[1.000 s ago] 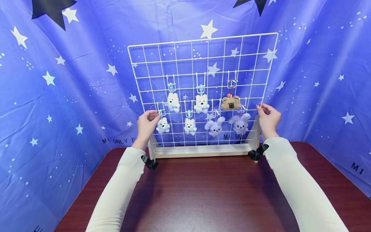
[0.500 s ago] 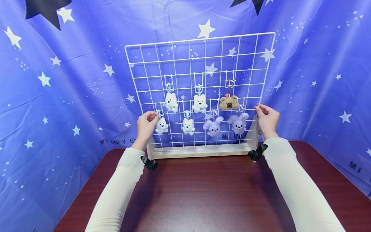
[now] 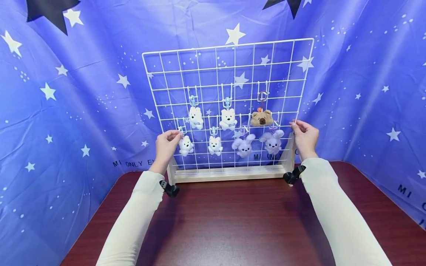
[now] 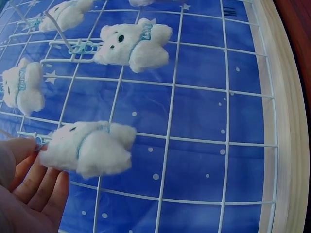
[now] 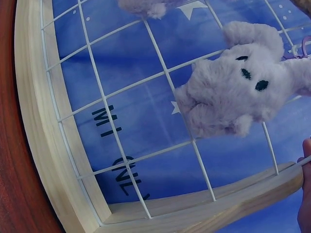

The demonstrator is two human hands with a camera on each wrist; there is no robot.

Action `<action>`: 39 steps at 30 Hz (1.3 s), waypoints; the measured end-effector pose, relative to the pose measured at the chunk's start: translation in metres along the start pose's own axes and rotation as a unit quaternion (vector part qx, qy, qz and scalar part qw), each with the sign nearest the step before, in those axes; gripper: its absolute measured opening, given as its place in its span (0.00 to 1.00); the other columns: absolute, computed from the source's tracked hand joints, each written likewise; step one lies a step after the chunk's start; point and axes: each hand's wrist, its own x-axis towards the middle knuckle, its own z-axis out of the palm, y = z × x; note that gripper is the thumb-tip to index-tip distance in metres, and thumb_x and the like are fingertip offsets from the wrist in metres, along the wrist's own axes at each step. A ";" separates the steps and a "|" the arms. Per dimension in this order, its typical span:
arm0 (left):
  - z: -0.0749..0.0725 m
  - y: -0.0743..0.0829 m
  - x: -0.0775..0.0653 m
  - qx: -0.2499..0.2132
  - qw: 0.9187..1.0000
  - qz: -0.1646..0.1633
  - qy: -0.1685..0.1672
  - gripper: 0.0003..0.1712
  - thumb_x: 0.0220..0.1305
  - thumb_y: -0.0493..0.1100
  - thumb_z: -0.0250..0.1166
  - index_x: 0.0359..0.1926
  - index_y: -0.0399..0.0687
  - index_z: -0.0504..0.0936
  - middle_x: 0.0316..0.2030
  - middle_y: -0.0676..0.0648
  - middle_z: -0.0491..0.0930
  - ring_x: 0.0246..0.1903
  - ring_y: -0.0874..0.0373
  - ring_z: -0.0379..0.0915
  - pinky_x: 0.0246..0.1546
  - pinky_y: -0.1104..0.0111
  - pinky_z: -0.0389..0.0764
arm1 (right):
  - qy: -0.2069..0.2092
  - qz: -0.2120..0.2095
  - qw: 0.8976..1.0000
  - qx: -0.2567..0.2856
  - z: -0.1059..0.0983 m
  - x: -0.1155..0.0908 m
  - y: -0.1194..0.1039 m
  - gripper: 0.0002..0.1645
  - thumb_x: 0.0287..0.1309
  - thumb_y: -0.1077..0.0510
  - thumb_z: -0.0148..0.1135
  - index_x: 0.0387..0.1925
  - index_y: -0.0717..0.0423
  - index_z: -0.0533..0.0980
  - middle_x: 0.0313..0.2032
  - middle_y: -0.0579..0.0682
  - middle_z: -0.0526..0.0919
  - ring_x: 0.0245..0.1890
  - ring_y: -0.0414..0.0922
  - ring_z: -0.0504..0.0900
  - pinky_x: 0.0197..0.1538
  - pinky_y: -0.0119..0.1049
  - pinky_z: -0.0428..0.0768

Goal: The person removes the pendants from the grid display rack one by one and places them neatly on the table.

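Observation:
My left hand point(image 3: 166, 149) is at the lower left of a white wire grid point(image 3: 229, 46). In the left wrist view, its thumb and finger pinch the blue clasp point(image 4: 41, 141) of a white plush bear keychain point(image 4: 92, 150), which hangs in the lower row. At the opposite side my right hand point(image 3: 307, 138) pinches the grid's right edge wire, just above the wooden upright. Nearest to it hangs a lilac plush bunny keychain point(image 3: 272, 142), large in the right wrist view. That view catches only a sliver of the right hand point(image 5: 307, 194).
More white bears point(image 3: 228, 119), another lilac bunny point(image 3: 244, 146) and a brown animal-head plush point(image 3: 261, 118) hang on hooks. A wooden base point(image 3: 229, 175) carries the grid on a dark red table point(image 3: 233, 221). Behind is a blue star-print curtain point(image 3: 366, 122).
The head view has shifted, so the grid and both hands appear slightly farther left. Both hands keep their places on the grid and the keychains hang as before.

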 end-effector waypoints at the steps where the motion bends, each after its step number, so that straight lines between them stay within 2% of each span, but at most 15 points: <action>1: 0.000 0.000 0.000 0.000 1.000 0.001 -0.003 0.12 0.58 0.42 0.66 0.39 0.37 0.84 0.33 0.39 0.84 0.25 0.69 0.73 0.27 0.78 0.70 | 0.001 -0.001 1.000 0.004 0.000 0.000 0.000 0.18 0.58 0.57 0.64 0.48 0.63 0.80 0.33 0.35 0.85 0.29 0.24 0.78 0.38 0.17 0.73; 11: -0.005 0.004 -0.003 -0.022 1.000 -0.003 -0.015 0.12 0.59 0.41 0.66 0.40 0.35 0.83 0.34 0.36 0.84 0.22 0.70 0.74 0.26 0.79 0.74 | 0.002 0.001 0.999 0.043 0.002 0.000 0.001 0.17 0.57 0.60 0.64 0.47 0.66 0.79 0.24 0.27 0.81 0.27 0.25 0.79 0.38 0.17 0.73; 17: -0.010 0.016 -0.008 -0.034 0.999 -0.008 -0.031 0.14 0.60 0.39 0.65 0.42 0.31 0.82 0.36 0.33 0.83 0.22 0.69 0.75 0.28 0.77 0.78 | -0.001 0.007 0.999 0.039 0.002 0.001 0.003 0.18 0.57 0.60 0.64 0.47 0.65 0.79 0.28 0.31 0.84 0.28 0.25 0.79 0.39 0.17 0.74; 20: -0.012 0.019 -0.010 -0.039 0.998 -0.013 -0.037 0.15 0.60 0.39 0.65 0.43 0.30 0.82 0.37 0.34 0.83 0.22 0.69 0.75 0.29 0.76 0.79 | 0.001 -0.003 0.999 0.039 0.002 0.001 0.003 0.17 0.57 0.60 0.64 0.47 0.66 0.79 0.28 0.31 0.83 0.28 0.24 0.79 0.39 0.17 0.73; 22: -0.013 0.016 -0.010 -0.040 0.999 -0.007 -0.035 0.14 0.59 0.40 0.66 0.42 0.32 0.82 0.35 0.36 0.84 0.22 0.69 0.75 0.29 0.77 0.78 | 0.003 -0.007 0.999 0.042 0.002 0.001 0.003 0.17 0.57 0.61 0.64 0.46 0.66 0.80 0.25 0.28 0.81 0.27 0.24 0.79 0.38 0.16 0.73; 26: -0.014 0.021 -0.015 -0.038 0.999 0.004 -0.036 0.13 0.59 0.39 0.66 0.40 0.32 0.83 0.32 0.40 0.85 0.21 0.69 0.75 0.30 0.72 0.80 | 0.002 -0.001 0.999 0.035 0.001 0.000 0.001 0.17 0.57 0.59 0.64 0.47 0.65 0.80 0.26 0.29 0.82 0.28 0.25 0.79 0.39 0.17 0.74; 33: -0.005 0.028 -0.026 -0.075 0.995 -0.004 -0.065 0.13 0.59 0.37 0.65 0.40 0.29 0.82 0.28 0.45 0.85 0.21 0.69 0.75 0.28 0.77 0.78 | 0.003 0.012 0.999 0.048 0.001 0.001 0.001 0.17 0.57 0.61 0.64 0.47 0.66 0.79 0.30 0.34 0.85 0.28 0.25 0.79 0.40 0.17 0.75; 37: 0.004 0.034 -0.037 -0.108 0.990 -0.017 -0.084 0.12 0.59 0.35 0.65 0.40 0.28 0.81 0.27 0.50 0.84 0.22 0.69 0.76 0.30 0.76 0.79 | 0.005 0.011 0.999 0.041 0.002 0.002 0.002 0.17 0.57 0.60 0.64 0.47 0.66 0.79 0.36 0.42 0.86 0.28 0.24 0.79 0.41 0.18 0.75; 39: 0.010 0.034 -0.043 -0.124 0.988 -0.021 -0.094 0.12 0.59 0.35 0.64 0.41 0.28 0.80 0.27 0.50 0.84 0.24 0.68 0.76 0.32 0.74 0.80 | 0.008 0.004 0.999 0.032 0.002 0.002 0.003 0.17 0.56 0.60 0.65 0.47 0.65 0.80 0.37 0.43 0.86 0.28 0.24 0.79 0.41 0.17 0.75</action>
